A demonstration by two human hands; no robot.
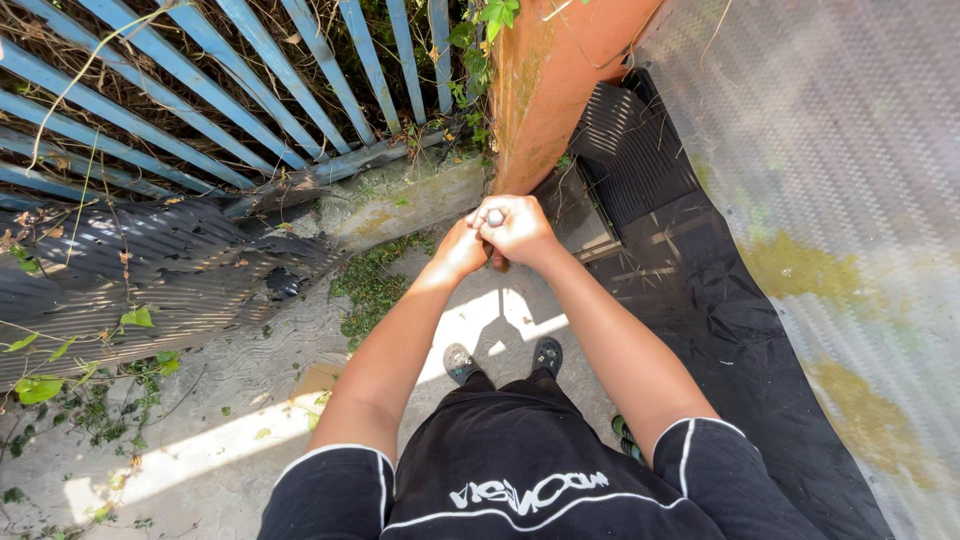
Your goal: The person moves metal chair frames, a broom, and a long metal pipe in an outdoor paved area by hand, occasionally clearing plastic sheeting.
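Near the centre of the frame, both hands were seen closed together around a thin rod-like handle [495, 217], of which only the small grey rounded end showed above the knuckles; the right hand [520, 232] was wrapped over the top with its fingers curled tight, and the left hand [462, 248] was pressed against it from the left side, its fingers likewise folded shut on the same handle; what hung below the grip was hidden by the hands and could not be told. The handle was held just in front of the rust-orange post [545, 90] that ran from the upper centre of the frame down to the hands, beside the weathered concrete kerb [400, 205]; the blue metal fence [200, 90] filled the upper left, sheets of dark corrugated metal [150, 270] lay at the left, a black mat [720, 330] stretched down the right of centre, and a pale translucent corrugated panel [850, 200] took the right edge; two dark shoes [505, 358] stood on the sunlit concrete ground [230, 440] below the hands. For the grip to serve well, it was judged that the two hands should be kept stacked closely, the wrists held straight, and force applied along the handle rather than across it, the feet being planted clear of it.
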